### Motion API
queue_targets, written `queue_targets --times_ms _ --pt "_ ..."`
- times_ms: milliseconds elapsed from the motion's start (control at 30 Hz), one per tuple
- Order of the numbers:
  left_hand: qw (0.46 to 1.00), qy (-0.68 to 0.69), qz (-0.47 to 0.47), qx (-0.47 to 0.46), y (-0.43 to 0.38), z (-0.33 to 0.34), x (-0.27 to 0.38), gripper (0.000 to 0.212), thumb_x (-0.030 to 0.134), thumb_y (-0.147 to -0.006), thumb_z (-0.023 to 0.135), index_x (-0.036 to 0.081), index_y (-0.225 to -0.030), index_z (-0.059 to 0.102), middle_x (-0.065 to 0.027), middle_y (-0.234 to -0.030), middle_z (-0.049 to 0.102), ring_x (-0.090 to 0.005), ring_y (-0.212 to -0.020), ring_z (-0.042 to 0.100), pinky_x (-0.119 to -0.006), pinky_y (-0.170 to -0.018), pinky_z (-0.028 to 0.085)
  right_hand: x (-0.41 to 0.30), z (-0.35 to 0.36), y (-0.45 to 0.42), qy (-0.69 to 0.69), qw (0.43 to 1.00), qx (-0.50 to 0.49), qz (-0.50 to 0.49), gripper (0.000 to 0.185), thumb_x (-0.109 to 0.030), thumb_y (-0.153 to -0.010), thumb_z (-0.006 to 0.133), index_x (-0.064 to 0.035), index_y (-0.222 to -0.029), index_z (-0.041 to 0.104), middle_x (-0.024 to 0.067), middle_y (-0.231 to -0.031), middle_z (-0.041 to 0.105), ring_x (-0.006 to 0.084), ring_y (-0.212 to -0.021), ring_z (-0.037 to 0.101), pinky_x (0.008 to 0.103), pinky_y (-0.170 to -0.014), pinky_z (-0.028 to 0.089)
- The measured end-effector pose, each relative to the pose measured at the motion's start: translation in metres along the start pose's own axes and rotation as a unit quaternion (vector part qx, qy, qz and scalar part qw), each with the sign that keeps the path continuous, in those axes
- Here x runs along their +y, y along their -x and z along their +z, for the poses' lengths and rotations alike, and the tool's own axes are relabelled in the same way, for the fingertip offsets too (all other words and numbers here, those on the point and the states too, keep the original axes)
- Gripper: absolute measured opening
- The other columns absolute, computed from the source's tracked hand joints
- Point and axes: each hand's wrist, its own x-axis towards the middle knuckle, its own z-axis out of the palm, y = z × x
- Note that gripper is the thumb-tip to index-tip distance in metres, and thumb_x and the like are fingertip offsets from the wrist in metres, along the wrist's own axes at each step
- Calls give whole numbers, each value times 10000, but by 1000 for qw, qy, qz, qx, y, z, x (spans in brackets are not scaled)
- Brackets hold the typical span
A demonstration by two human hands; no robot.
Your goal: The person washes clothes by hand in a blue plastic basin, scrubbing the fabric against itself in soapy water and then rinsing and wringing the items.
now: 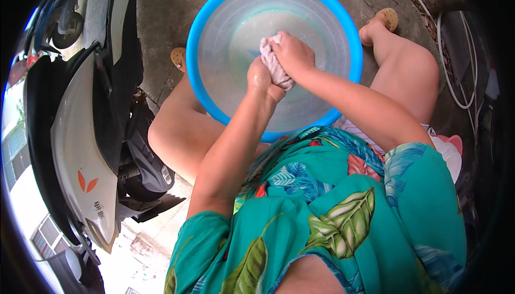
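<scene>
A bunched, pale pink cloth point(275, 66) is gripped between my two hands, over a large round basin with a bright blue rim point(194, 62). My left hand point(261, 77) holds the lower left side of the cloth, with the palm turned partly up. From the upper right, my right hand point(295, 52) closes around the cloth's upper part. Cloudy water point(257, 28) lies in the bottom of the basin. Small blue marks show beside the cloth, but I cannot tell what they are.
The basin stands between my bent legs on a concrete floor point(165, 16). Close on the left is a white and black motor scooter point(80, 133). A pale hose or cable point(446, 68) hangs in loops at the right. Behind my right hip shows a pink and white object point(450, 153).
</scene>
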Motion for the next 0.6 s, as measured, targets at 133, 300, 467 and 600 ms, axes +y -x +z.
queue_targets --times_ms 133,300,467,600 --pt "990 -53 105 -75 -30 -28 3 305 262 -904 345 39 -1037 506 -95 -977 569 -245 -833 569 -367 -713 485 -10 23 22 -76 988 76 -108 328 -389 -839 469 -70 -896 518 172 -853 581 350 -786 555 429 -667 428" --pt "987 -57 110 -104 -37 -44 -5 267 270 -888 382 75 -1018 511 -92 -942 571 -228 -836 566 -350 -699 483 -4 25 20 -66 968 103 -219 306 -381 -832 471 -81 -830 529 181 -779 580 376 -757 555 446 -639 426" --pt "997 -77 8 -12 9 12 -1 302 295 -901 348 82 -1045 507 -110 -1016 566 -233 -890 575 -396 -751 490 17 -2 -22 19 1000 -6 0 383 -415 -840 417 -84 -929 588 171 -821 606 361 -812 565 419 -705 444" --pt "994 -96 47 -25 -13 -15 7 356 318 -866 394 54 -1087 483 -79 -1005 551 -206 -869 559 -352 -678 480 36 9 -48 -214 975 -3 61 396 -383 -856 458 -22 -988 555 133 -886 608 249 -824 582 370 -729 440"
